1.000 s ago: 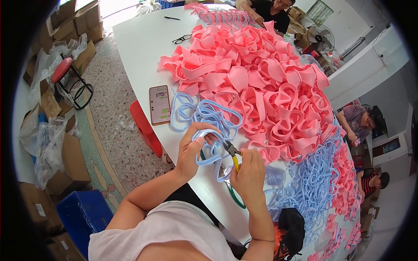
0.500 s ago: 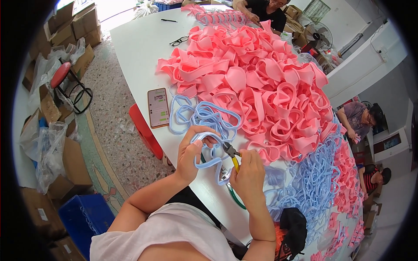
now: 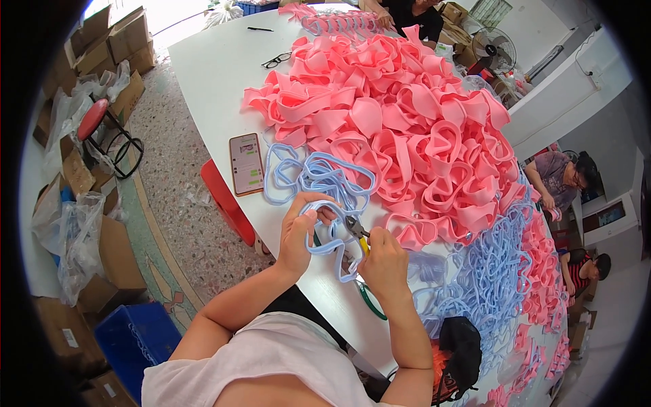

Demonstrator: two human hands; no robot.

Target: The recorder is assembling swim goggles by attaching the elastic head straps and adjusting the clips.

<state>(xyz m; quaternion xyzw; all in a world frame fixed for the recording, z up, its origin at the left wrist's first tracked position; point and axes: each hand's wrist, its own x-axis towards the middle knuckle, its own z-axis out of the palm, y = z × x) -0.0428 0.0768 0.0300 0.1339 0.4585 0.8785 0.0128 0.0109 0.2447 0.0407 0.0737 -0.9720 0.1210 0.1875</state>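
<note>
My left hand (image 3: 297, 236) is closed around a looped light-blue strap (image 3: 321, 249), holding it up over the table edge. In my right hand (image 3: 385, 263) are cutting pliers (image 3: 355, 228) with dark jaws and yellow handles. The jaws touch or nearly touch the strap's right side; whether they grip it I cannot tell. Just beyond my hands lies a bundle of light-blue straps (image 3: 324, 173). A green curved handle (image 3: 371, 302) shows beneath my right hand, the rest of that tool being mostly hidden.
A large heap of pink bands (image 3: 380, 129) covers the white table (image 3: 210, 81). Blue straps (image 3: 485, 285) are piled at right, near a black cap-like item (image 3: 458, 353). A phone (image 3: 247, 165), glasses (image 3: 277, 60) and pen (image 3: 260, 29) lie leftward. Several people sit around the table.
Both hands stay at nearly the same spot, with the pliers still at the strap. My right hand has shifted slightly left, and the view has moved a little.
</note>
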